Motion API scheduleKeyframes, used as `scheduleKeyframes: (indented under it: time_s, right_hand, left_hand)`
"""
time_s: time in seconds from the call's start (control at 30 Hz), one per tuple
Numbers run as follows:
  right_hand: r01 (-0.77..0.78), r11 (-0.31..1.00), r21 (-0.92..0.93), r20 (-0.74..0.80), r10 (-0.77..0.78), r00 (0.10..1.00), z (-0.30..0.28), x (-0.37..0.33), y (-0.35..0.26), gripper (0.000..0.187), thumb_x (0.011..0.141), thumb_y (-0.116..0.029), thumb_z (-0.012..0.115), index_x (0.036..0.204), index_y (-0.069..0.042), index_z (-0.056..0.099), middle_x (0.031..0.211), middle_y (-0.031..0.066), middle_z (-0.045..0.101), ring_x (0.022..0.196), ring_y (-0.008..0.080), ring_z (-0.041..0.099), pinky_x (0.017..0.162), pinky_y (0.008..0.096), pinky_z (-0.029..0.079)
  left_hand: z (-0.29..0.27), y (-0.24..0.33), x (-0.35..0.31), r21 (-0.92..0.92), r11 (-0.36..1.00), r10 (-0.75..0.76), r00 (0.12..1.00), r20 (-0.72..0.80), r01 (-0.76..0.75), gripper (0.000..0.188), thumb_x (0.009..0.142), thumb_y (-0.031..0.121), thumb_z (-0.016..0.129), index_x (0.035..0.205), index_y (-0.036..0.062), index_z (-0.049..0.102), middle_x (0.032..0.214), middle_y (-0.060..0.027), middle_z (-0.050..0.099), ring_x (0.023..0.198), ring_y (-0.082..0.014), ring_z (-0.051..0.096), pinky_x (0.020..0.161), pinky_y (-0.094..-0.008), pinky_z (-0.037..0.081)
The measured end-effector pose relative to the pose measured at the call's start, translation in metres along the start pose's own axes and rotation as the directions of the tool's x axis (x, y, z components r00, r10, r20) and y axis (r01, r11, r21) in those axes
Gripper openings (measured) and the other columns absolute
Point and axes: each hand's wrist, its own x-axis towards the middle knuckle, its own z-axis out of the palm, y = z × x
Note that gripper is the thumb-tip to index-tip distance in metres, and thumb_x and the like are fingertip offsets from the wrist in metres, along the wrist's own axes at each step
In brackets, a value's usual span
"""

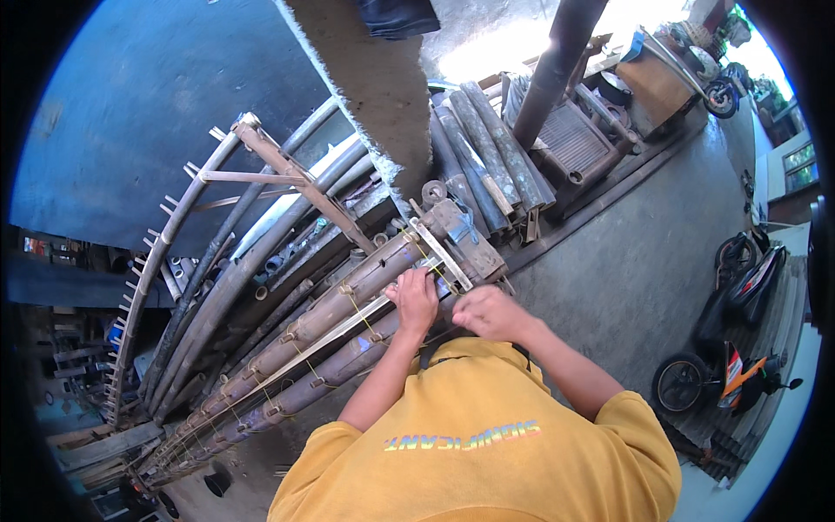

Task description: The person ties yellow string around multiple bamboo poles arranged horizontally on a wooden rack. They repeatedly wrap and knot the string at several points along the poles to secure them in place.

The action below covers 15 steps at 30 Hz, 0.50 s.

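Two long brown poles, apparently bamboo, run side by side from the lower left toward me, an upper pole and a lower pole. Yellow cord loops around them at intervals, and pale thin strips lie between them. My left hand rests at the near end of the strips with bent, closed fingers; what lies under the fingertips is hidden. Just right of a pale crossbar, my right hand is curled closed. Whatever it grips does not show, though yellow cord is close by.
A worn wooden block sits beyond the crossbar. Cut bamboo lengths are stacked behind it. A curved, pegged pole frame rises at left. Concrete floor stretches right, toward a parked motorcycle. A dark post stands ahead.
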Motion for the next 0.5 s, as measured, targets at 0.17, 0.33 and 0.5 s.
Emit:
scheduleKeyframes:
  time_s: [0.17,0.33,0.5]
  right_hand:
    - [-0.093,0.857,-0.507,-0.171,0.006,0.985,-0.051,0.068,-0.029,0.023,0.093,-0.023,0.063,0.106,-0.009,0.074,0.092,0.0114,0.069,0.092,0.0327,0.065,0.085,0.0441,0.050]
    - [0.073,0.880,-0.469,0.071,-0.044,0.996,-0.020,0.151,0.015,0.033,0.087,-0.008,0.058,0.115,-0.016,0.073,0.116,0.0148,0.063,0.109,0.0342,0.058,0.100,0.0429,0.046]
    - [0.246,0.776,-0.581,0.488,0.090,0.868,-0.015,0.199,0.036,0.034,0.083,-0.012,0.062,0.114,-0.021,0.075,0.120,0.0187,0.063,0.115,0.0377,0.056,0.101,0.0439,0.047]
  left_hand:
    - [-0.006,0.006,0.000,-0.046,0.999,-0.007,1.000,0.001,0.007,0.020,0.092,0.020,0.064,0.111,0.0138,0.068,0.101,-0.0057,0.063,0.098,-0.0263,0.058,0.085,-0.0487,0.033]
    - [-0.007,0.011,0.000,-0.016,1.000,0.014,1.000,0.008,-0.014,0.019,0.092,0.020,0.065,0.110,0.0136,0.068,0.100,-0.0063,0.061,0.098,-0.0274,0.057,0.084,-0.0498,0.032]
    - [-0.004,0.011,0.000,-0.043,0.999,-0.025,1.000,-0.011,0.025,0.019,0.092,0.019,0.066,0.109,0.0134,0.068,0.099,-0.0064,0.060,0.098,-0.0287,0.057,0.085,-0.0538,0.033]
